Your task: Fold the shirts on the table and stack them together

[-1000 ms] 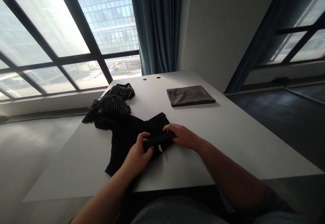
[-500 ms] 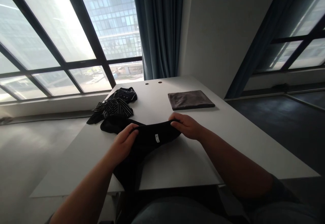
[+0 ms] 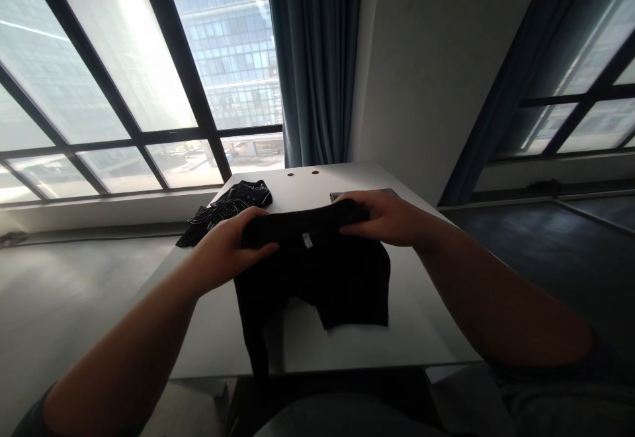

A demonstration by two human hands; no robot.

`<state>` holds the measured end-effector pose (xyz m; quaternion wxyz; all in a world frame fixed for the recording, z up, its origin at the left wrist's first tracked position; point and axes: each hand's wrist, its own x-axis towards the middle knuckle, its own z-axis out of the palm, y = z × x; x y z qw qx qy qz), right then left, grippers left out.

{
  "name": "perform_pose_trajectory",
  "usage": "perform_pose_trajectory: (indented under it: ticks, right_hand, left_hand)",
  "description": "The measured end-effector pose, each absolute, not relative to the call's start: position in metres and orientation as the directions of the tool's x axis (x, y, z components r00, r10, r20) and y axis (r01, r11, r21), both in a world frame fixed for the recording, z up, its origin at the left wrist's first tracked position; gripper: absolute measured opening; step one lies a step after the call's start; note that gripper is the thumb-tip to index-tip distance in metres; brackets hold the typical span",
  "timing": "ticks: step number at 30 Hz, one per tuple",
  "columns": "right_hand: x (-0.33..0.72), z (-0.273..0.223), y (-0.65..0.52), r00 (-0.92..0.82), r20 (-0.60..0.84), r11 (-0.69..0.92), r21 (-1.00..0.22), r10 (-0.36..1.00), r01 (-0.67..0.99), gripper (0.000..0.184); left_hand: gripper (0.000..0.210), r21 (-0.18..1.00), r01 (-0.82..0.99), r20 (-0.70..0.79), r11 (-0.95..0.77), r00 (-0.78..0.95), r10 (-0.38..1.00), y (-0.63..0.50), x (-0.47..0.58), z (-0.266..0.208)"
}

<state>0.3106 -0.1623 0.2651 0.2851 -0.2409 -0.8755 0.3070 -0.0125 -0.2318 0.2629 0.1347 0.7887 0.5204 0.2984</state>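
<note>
A pair of black shorts hangs by its waistband between my two hands, above the white table. A small white label shows inside the waistband. My left hand is closed around the waistband's left end, thumb toward me. The right end is gripped by my right hand in the same way. One leg of the shorts spreads to the right; the other drops toward the table's front edge. Behind my right hand, a folded grey-brown cloth is mostly hidden.
Dark striped clothing lies crumpled at the table's far left. Two small round holes sit near the back edge. Beyond the table are a blue curtain, a wall and large windows.
Both hands have raised the waistband and moved apart slightly. The shorts have come off the tabletop pile and hang more spread out, with both legs visible. The view has tilted up a little.
</note>
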Motion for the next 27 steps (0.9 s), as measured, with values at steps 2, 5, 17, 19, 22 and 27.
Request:
perform_pose_trajectory:
  ticks: [2, 5, 17, 19, 22, 27]
  right_hand:
    - [0.305, 0.261, -0.159, -0.654, 0.349, 0.65, -0.701, 0.671, 0.292, 0.031]
    - [0.298, 0.239, -0.146, -0.588, 0.229, 0.512, -0.774, 0.776, 0.373, 0.039]
    - [0.25, 0.071, -0.082, -0.332, 0.044, 0.319, -0.411, 0.942, 0.854, 0.051]
    - [0.239, 0.059, -0.085, -0.308, 0.143, 0.337, -0.276, 0.941, 0.9, 0.057]
    - [0.225, 0.05, -0.092, -0.417, 0.236, 0.463, -0.194, 0.878, 0.865, 0.037]
    - [0.218, 0.037, -0.094, -0.622, 0.156, 0.632, -0.343, 0.768, 0.695, 0.016]
  left_hand:
    - [0.044, 0.524, 0.756, 0.357, -0.393, 0.224, 0.907, -0.225, -0.01, 0.259]
    - [0.043, 0.588, 0.738, 0.278, -0.331, 0.2, 0.939, -0.204, -0.012, 0.234]
    - [0.058, 0.548, 0.836, -0.024, -0.036, 0.058, 0.998, -0.105, -0.01, 0.055]
    - [0.066, 0.482, 0.876, 0.008, -0.04, 0.041, 0.999, -0.097, -0.005, 0.039]
    - [0.064, 0.39, 0.915, 0.128, -0.1, 0.054, 0.99, -0.089, 0.002, 0.023]
    - [0.029, 0.455, 0.872, 0.209, -0.178, 0.09, 0.974, -0.087, -0.002, 0.001]
